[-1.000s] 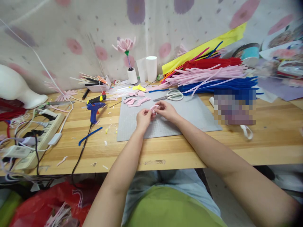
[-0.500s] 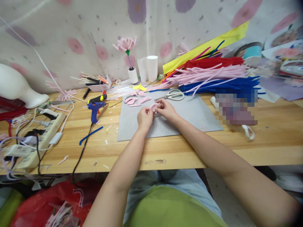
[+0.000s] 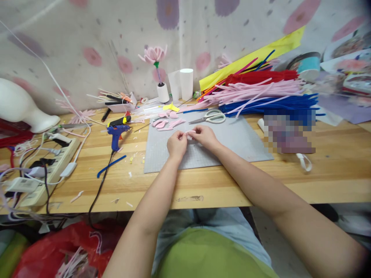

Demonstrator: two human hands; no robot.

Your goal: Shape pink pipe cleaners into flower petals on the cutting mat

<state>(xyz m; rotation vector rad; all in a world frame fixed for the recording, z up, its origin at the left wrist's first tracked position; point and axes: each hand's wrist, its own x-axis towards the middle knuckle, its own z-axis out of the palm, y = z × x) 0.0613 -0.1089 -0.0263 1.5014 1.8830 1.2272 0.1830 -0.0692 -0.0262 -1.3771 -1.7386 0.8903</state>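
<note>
Between my fingertips is a short pink pipe cleaner piece (image 3: 190, 133), mostly hidden by the fingers. My left hand (image 3: 177, 144) pinches its left end, and my right hand (image 3: 205, 136) pinches the right. Both hands are held over the grey cutting mat (image 3: 234, 143). Just beyond them, several bent pink pipe cleaner petals (image 3: 160, 123) lie on the mat's far left part. Scissors (image 3: 213, 116) with pale handles rest behind my right hand, their blades pointing left.
A blue glue gun (image 3: 116, 137) stands left of the mat, its cord running off the table edge. Farther left lies a power strip (image 3: 55, 170) with tangled cables. Behind are a pink flower (image 3: 155, 56) in a white holder and bundled pink pipe cleaners (image 3: 255, 92).
The pink piece looked like an open loop before and now shows as a narrow strip between the fingers. My right hand has dropped slightly, and its fingers have drawn closer together.
</note>
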